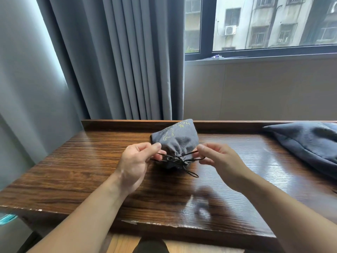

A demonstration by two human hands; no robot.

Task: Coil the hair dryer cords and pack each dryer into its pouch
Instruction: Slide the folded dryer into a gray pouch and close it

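A grey fabric pouch (176, 139) with yellow lettering lies on the wooden desk (87, 167), bulging, its gathered mouth turned toward me. A black drawstring (179, 158) crosses the cinched mouth, and one loop trails onto the desk in front. My left hand (135, 161) pinches the drawstring on the pouch's left side. My right hand (219, 161) pinches the drawstring on the right side. What the pouch holds is hidden. A second grey pouch (308, 145) lies at the desk's right end, cut off by the frame.
The desk has a raised back rail (116, 125) and a chipped front edge. Grey curtains (118, 61) hang behind it on the left, a window (264, 24) and beige wall on the right. A dark shoe shows under the desk's front.
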